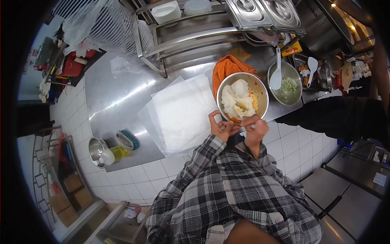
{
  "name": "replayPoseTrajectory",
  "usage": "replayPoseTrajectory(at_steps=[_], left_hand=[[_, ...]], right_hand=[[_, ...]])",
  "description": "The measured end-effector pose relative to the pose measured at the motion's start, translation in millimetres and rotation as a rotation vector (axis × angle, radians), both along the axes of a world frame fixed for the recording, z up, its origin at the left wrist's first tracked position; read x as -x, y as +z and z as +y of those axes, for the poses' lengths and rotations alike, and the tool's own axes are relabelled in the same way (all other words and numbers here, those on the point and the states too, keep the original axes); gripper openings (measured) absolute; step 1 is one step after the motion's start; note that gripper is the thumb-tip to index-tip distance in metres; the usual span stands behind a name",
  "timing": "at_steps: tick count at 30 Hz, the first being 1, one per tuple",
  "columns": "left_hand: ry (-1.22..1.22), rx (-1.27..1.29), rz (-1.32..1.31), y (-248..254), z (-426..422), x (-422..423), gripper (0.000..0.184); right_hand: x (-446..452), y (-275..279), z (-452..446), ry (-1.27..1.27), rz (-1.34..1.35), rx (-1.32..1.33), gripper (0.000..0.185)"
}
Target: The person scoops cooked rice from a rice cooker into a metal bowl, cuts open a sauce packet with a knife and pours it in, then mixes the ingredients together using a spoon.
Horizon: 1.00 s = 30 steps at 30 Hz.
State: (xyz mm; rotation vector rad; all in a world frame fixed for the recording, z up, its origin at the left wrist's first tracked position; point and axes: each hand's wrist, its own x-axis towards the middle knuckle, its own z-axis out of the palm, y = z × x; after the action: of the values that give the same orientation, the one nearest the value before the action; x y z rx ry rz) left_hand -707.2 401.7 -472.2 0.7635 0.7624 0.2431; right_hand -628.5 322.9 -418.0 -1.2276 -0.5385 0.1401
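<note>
A steel mixing bowl [265, 96] holds a mound of white rice [235, 96] with orange-yellow bits along its right and lower sides. My left hand [222, 127] grips the near-left rim, fingers curled at the edge. Closed in a fist over the near-right rim is my right hand [256, 129]; what it grips is hidden, though a pale flat shape lies in the rice beside it. An orange cloth [222, 73] is bunched behind the bowl. To the left lies a stack of white paper sheets [183, 116].
A second bowl [297, 95] at right holds chopped pale-green food [287, 86] and a white paddle [276, 77]. Lidded steel pans [264, 16] stand on the rack above. At the left edge are a brush [128, 140], a bottle of yellow liquid [115, 154] and a small bowl [96, 147]. Another person [337, 120] stands right.
</note>
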Motion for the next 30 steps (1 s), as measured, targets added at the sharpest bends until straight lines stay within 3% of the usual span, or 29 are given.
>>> replayPoseTrajectory(at_steps=[1, 4, 8, 9, 11, 13, 16, 17, 20, 21, 25, 29, 30], left_hand=[[0.015, 0.009, -0.009, 1, 0, -1, 0.056], [0.031, 0.017, -0.020, 2, -2, 2, 0.057], [0.023, -0.039, -0.029, -8, -3, 0, 0.057], [0.022, -0.033, -0.019, -6, -5, 0, 0.056], [0.027, -0.018, -0.006, -5, -5, -5, 0.055], [0.042, 0.011, 0.026, -7, -3, -7, 0.054], [0.038, -0.021, -0.009, -9, -8, -4, 0.054], [0.037, -0.017, 0.010, -7, -9, -3, 0.053], [0.040, -0.009, 0.028, -2, -8, -6, 0.053], [0.040, -0.004, 0.021, -5, -8, -6, 0.053], [0.015, -0.041, -0.048, -12, -11, -6, 0.053], [0.007, 0.034, -0.013, -7, -13, 1, 0.054], [-0.008, 0.026, -0.019, -8, -13, 1, 0.055]], right_hand=[[-5, 10, -5, 0.027, 0.124, -0.053, 0.055], [-9, 8, -11, 0.147, 0.173, 0.041, 0.054], [-25, -32, 4, 0.043, 0.024, 0.297, 0.053], [-39, -26, 9, -0.095, -0.020, 0.353, 0.052], [-50, -20, 2, -0.086, 0.092, 0.132, 0.047], [-60, -12, 5, -0.141, 0.004, 0.124, 0.044], [-51, -4, 13, -0.349, -0.389, 0.438, 0.041], [-51, -44, 7, -0.065, 0.213, 0.000, 0.043], [-45, -29, 4, 0.085, 0.339, -0.024, 0.046], [-41, -25, 0, 0.103, 0.358, -0.167, 0.047], [-14, -21, -15, 0.185, 0.221, 0.107, 0.050], [-34, -43, -13, -0.033, 0.097, 0.239, 0.050], [-46, -41, -15, 0.033, 0.229, 0.032, 0.051]])
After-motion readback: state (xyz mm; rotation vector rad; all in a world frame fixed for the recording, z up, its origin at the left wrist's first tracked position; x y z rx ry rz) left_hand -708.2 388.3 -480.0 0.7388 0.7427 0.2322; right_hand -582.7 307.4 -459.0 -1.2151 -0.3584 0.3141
